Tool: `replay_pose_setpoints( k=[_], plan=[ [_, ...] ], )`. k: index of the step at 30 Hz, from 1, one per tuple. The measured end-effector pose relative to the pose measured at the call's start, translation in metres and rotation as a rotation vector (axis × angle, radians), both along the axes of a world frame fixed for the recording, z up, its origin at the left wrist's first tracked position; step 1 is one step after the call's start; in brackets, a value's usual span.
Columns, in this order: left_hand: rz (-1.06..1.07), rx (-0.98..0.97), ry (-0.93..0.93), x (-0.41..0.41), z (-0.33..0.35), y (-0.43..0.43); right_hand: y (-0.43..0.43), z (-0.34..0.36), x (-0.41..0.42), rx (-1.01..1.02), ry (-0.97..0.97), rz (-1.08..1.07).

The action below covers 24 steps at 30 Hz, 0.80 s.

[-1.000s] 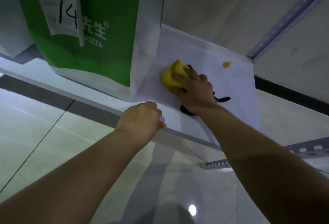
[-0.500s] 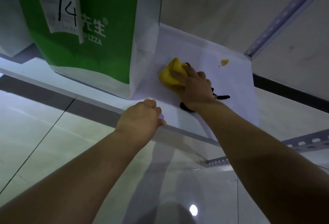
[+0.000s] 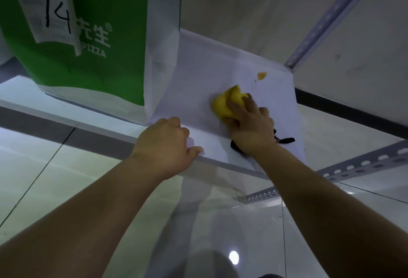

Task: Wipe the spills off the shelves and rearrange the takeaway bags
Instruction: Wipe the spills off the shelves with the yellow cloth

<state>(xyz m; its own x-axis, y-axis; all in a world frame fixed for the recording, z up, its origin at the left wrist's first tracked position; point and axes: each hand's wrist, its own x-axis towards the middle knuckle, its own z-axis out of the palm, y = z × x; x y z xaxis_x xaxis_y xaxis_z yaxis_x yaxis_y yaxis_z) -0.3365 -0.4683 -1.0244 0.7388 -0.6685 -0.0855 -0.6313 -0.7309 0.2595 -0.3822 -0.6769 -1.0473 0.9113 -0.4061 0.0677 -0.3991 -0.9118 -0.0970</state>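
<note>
My right hand (image 3: 249,127) grips a yellow sponge (image 3: 221,105) and presses it on the white shelf (image 3: 209,67), to the right of the bag. A small orange spill (image 3: 262,75) sits on the shelf behind the sponge, near the back right corner. A green and white pizza takeaway bag (image 3: 99,34) stands on the shelf at the left, with a receipt marked 14 (image 3: 44,8) stuck to it. My left hand (image 3: 167,145) holds the shelf's front edge just in front of the bag's corner, fingers curled on top and thumb along the rim.
A perforated metal upright (image 3: 331,12) rises at the shelf's back right corner, and a perforated rail (image 3: 364,165) runs lower right. A black strap (image 3: 286,140) lies by my right wrist. Glossy floor tiles (image 3: 44,178) show below the shelf.
My right hand has slid the sponge to the right and a little toward the front edge. My left hand has stayed on the shelf edge.
</note>
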Motion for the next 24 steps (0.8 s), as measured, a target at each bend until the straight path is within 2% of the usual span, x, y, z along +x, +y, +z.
replay_pose_setpoints(
  k=[2, 5, 8, 11, 15, 24],
  plan=[
    [0.002, -0.01, -0.025, 0.003, 0.001, -0.005, 0.004, -0.002, -0.022, 0.007, -0.046, 0.16],
    [-0.01, -0.067, -0.046, 0.012, 0.0, -0.016, -0.009, 0.0, -0.031, 0.079, -0.076, 0.164],
    [-0.028, -0.171, -0.04, 0.02, -0.003, -0.03, -0.032, -0.004, -0.015, 0.031, -0.053, -0.033],
    [-0.056, -0.164, -0.036, 0.027, -0.013, -0.037, -0.054, -0.003, 0.008, 0.03, -0.053, -0.295],
    [-0.07, -0.175, -0.093, 0.033, -0.024, -0.037, -0.078, -0.001, 0.037, 0.073, -0.026, -0.511],
    [-0.069, -0.224, -0.176, 0.036, -0.027, -0.046, -0.13, 0.006, 0.085, 0.068, 0.006, -0.655]
  ],
)
